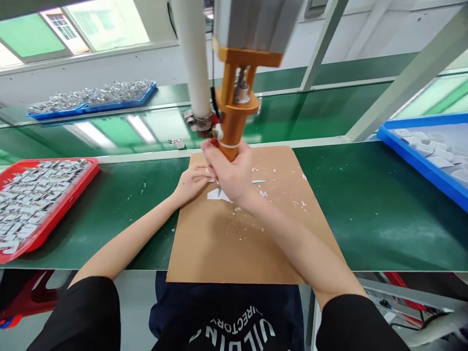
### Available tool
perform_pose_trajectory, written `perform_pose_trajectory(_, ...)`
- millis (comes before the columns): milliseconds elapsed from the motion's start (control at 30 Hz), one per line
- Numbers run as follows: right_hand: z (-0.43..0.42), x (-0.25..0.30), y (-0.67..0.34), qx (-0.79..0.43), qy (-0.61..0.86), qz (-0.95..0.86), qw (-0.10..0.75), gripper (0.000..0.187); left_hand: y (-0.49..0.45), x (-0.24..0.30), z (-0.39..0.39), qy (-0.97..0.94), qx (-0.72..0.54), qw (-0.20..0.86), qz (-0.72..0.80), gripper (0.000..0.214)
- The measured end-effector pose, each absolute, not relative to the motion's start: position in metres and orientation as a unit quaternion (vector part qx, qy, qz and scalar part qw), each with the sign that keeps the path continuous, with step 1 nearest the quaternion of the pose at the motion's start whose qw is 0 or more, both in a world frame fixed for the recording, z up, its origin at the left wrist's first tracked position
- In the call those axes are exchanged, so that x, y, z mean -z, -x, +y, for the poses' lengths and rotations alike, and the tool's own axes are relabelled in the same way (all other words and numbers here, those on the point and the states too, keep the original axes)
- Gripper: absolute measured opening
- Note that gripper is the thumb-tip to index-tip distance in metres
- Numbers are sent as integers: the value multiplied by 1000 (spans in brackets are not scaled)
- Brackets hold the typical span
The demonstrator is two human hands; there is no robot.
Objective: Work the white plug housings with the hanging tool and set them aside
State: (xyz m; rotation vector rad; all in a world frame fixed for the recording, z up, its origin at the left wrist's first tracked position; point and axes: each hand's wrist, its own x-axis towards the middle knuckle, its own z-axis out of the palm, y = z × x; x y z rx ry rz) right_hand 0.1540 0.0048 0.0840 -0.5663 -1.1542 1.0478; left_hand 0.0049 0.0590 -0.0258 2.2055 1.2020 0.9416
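My right hand is wrapped around the lower end of an orange tool that hangs upright from a grey housing. A thick white hose runs down beside it. Just left of the tool's tip, my left hand has its fingers drawn together, almost touching my right hand. What its fingertips hold, if anything, is hidden. Below the hands a flat white piece lies on the brown cardboard sheet, partly covered by my right hand. The tool's tip is out of sight behind the hand.
White scraps litter the cardboard on the green bench. A red tray of small white parts stands left, and a blue tray of white pieces right. Metallic parts fill blue trays behind. A slanted post rises at right.
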Motion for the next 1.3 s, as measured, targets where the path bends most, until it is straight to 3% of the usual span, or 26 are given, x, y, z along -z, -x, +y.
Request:
perform_pose_trajectory(167,4,-88,-155,-453,273,-495,690,25,17,30,22,-844,-325,193,382,28)
perform_pose_trajectory(300,4,-90,-157,-432,273,-512,690,26,12,24,12,-886,-248,123,372,59)
perform_pose_trajectory(567,1,-92,-156,-410,276,-528,691,31,5,21,8,-837,-294,167,431,18)
perform_pose_trajectory(867,5,-91,-153,-366,288,-550,693,37,0,20,-1,-832,-288,277,384,16)
perform_pose_trajectory(1133,-4,-95,-150,-378,277,-558,685,35,3,15,0,-874,-276,244,316,32)
perform_pose_trajectory(1300,-9,-98,-148,-387,271,-570,673,36,1,12,-2,-814,-292,351,359,30)
